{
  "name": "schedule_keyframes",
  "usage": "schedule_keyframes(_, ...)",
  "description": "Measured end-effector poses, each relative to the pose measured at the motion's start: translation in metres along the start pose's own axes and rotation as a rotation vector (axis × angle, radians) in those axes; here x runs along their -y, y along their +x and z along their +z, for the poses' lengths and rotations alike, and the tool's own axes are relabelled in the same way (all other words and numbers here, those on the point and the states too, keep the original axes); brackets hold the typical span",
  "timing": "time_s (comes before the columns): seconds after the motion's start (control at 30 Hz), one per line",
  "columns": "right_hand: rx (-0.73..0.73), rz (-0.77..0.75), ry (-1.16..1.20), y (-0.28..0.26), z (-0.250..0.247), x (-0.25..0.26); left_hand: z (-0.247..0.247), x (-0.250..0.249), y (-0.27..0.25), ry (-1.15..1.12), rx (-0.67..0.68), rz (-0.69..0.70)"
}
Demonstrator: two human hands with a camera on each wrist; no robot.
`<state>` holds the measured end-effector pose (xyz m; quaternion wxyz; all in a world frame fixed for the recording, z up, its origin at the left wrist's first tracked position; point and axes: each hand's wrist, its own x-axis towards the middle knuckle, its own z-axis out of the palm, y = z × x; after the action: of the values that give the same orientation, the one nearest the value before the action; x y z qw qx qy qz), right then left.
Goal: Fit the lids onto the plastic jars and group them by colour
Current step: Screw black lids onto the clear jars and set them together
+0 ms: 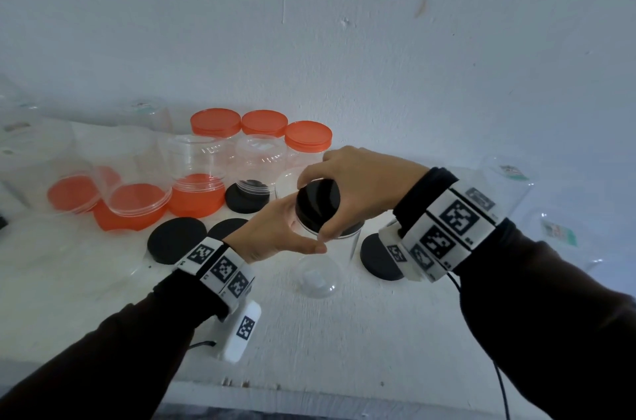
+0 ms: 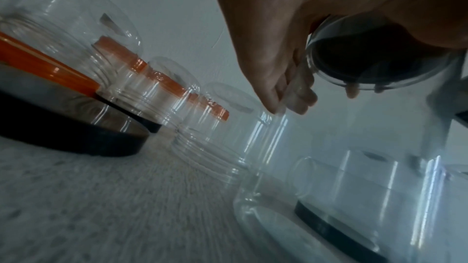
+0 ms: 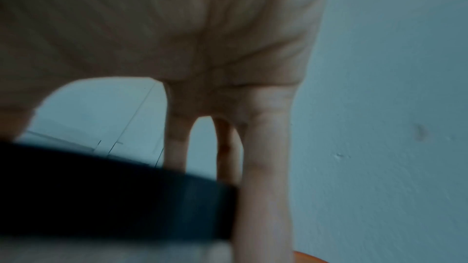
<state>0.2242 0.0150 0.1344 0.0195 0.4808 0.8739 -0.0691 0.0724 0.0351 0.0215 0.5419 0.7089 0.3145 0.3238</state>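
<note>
The right wrist view is blurred, showing only fingers [image 3: 263, 167] against the black lid [image 3: 113, 193]. The jar [image 1: 330, 247] is clear, so its outline is hard to trace; it is held tilted above the table [image 1: 309, 344]. The left hand [image 1: 275, 230] wraps it below the neck, and the right hand [image 1: 351, 185] grips the lid at its mouth. 3 orange-lidded jars [image 1: 261, 137] stand behind.

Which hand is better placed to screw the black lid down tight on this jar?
The right hand. Its fingers already curl round the black lid from above, while the left hand grips the clear jar from the side, which looks suited to steadying it.
</note>
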Motion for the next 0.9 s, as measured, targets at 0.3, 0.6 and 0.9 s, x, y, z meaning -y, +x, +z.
schedule_keyframes(0.3,-0.15,0.139,-0.144,-0.007,0.01,0.01,0.004,-0.003,-0.003,0.039,-0.025,0.021)
schedule_keyframes(0.6,0.065,0.034,0.024,-0.005,-0.001,0.001,0.004,0.0,-0.002,0.085,-0.033,-0.004)
schedule_keyframes(0.9,-0.133,0.17,-0.213,-0.007,0.008,0.017,0.007,-0.003,-0.007,0.087,-0.055,0.016)
